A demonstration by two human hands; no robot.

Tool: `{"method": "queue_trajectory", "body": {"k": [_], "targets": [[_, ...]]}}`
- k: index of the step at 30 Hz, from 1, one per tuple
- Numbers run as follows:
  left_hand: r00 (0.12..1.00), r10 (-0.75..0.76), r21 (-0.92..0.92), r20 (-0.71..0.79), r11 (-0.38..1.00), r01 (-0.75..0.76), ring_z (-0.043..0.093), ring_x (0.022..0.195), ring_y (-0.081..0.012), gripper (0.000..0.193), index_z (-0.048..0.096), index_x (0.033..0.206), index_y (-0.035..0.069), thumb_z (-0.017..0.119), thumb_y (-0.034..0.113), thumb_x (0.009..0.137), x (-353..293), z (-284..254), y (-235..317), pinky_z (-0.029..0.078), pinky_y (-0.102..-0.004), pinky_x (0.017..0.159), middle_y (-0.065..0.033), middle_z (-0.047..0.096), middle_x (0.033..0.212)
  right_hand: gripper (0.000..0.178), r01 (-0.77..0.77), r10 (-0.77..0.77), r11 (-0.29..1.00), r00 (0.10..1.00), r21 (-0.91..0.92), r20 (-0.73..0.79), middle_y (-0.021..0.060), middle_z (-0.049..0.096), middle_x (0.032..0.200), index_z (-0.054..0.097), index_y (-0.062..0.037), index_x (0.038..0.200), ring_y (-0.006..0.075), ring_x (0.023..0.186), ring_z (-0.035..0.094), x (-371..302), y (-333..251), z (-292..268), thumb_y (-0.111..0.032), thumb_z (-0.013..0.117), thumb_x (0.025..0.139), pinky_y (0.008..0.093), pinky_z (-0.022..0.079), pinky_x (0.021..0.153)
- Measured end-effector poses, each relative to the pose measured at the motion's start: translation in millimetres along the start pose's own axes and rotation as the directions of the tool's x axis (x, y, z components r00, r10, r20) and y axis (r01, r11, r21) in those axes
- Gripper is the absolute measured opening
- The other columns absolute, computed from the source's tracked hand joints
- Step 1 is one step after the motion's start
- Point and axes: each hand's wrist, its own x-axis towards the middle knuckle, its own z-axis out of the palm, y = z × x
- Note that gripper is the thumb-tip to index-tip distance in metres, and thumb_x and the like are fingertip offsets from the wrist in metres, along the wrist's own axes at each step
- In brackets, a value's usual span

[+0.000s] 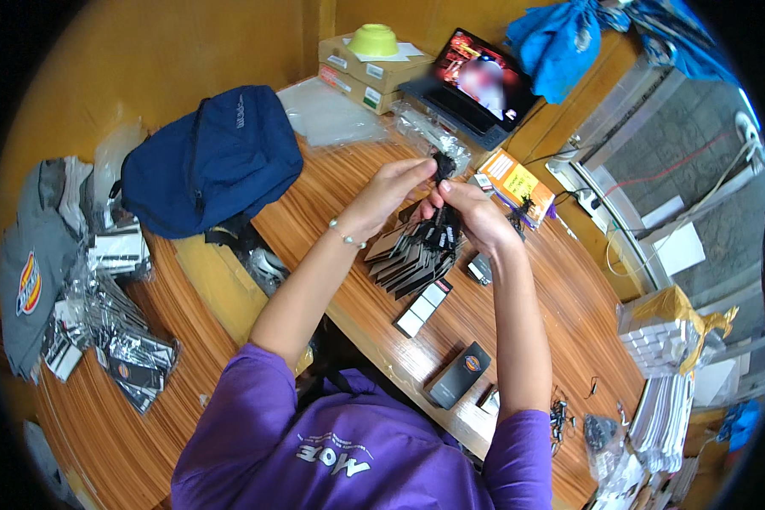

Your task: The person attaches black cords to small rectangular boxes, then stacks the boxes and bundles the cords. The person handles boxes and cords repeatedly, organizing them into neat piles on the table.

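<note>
Both hands are raised over the wooden table, close together at a bundle of black cords (443, 167). My left hand (393, 194) pinches the top of the cords between thumb and fingers. Just below it, my right hand (478, 218) is closed on the same cords. From them hangs a thick, fanned bunch of black and grey hang tags (410, 257). Beneath the bunch, a tag with a white label (423, 308) lies on the table. Nearer to me is a stack of black tags (459, 375) with a small coloured logo.
A blue backpack (212, 161) and bagged tags (132, 340) lie to the left. Behind stand a laptop (476, 85) and cardboard boxes (357, 81) under a green bowl (372, 40). A plastic-wrapped bundle (659, 336) and stacked white cards (661, 422) are at the right.
</note>
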Motion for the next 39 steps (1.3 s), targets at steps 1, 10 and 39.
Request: {"method": "queue_trajectory", "body": {"k": [1,10,39], "targets": [[0.999,-0.043,-0.082,0.005,0.996,0.043,0.055,0.061,-0.0100,0.025,0.056,0.090,0.003,0.049,0.027,0.090,1,0,-2,0.046,-0.0221,0.056,-0.0045,0.058,0.073,0.027,-0.015,0.015,0.999,1.000,0.034,0.024,0.0076,0.059,0.077,0.051,-0.0055,0.075,0.0156,0.076,0.054,1,2,-2,-0.025,0.044,0.091,0.0269,0.042,0.072],[0.963,0.097,-0.013,-0.253,0.995,-0.103,0.050,0.062,-0.0045,0.017,0.055,0.089,0.007,0.065,0.018,0.080,12,-7,-8,0.041,-0.0177,0.055,0.0010,0.057,0.073,0.026,-0.042,0.014,0.979,0.990,0.199,0.139,0.0094,0.055,0.078,0.045,-0.0076,0.073,0.0198,0.079,0.053,7,2,-3,-0.025,0.043,0.092,0.0309,0.043,0.075],[0.978,-0.198,-0.523,-0.072,0.842,0.132,0.045,0.069,-0.0047,0.023,0.053,0.088,0.010,0.041,0.029,0.093,2,12,-34,0.039,-0.0183,0.063,-0.0006,0.056,0.089,0.034,-0.054,-0.033,0.889,0.983,-0.455,-0.182,0.0034,0.056,0.068,0.054,-0.0011,0.073,0.0114,0.066,0.050,2,4,18,-0.025,0.042,0.093,0.0240,0.040,0.064]]}}
